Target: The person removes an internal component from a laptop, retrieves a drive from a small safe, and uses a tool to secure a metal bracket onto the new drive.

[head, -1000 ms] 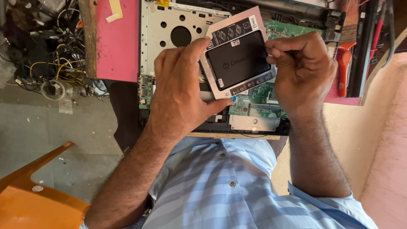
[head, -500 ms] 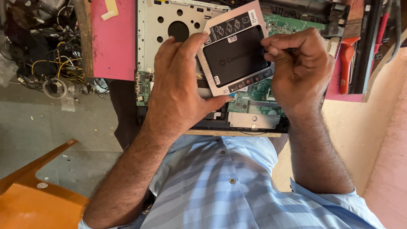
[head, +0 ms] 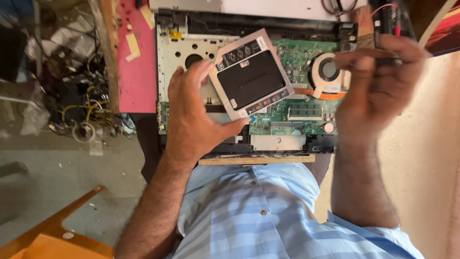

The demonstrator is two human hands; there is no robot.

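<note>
**Little free room above the opened laptop**

The left hand point(head: 191, 120) holds the drive caddy point(head: 251, 74) over the middle of the opened laptop point(head: 287, 120), so the left half of the board is covered. The right hand point(head: 378, 81) hangs over the right edge, near the cooling fan point(head: 327, 69). Between the two hands there is an open strip over the green board and the memory slot point(head: 305, 111). At the far right, tools point(head: 388, 17) stand close together and block that side. On the left, the pink board point(head: 136, 72) lies just beside the laptop, and beyond it a tangle of wires point(head: 79, 110) fills the floor. The front edge is closed by the person's shirt point(head: 258, 216).
</note>
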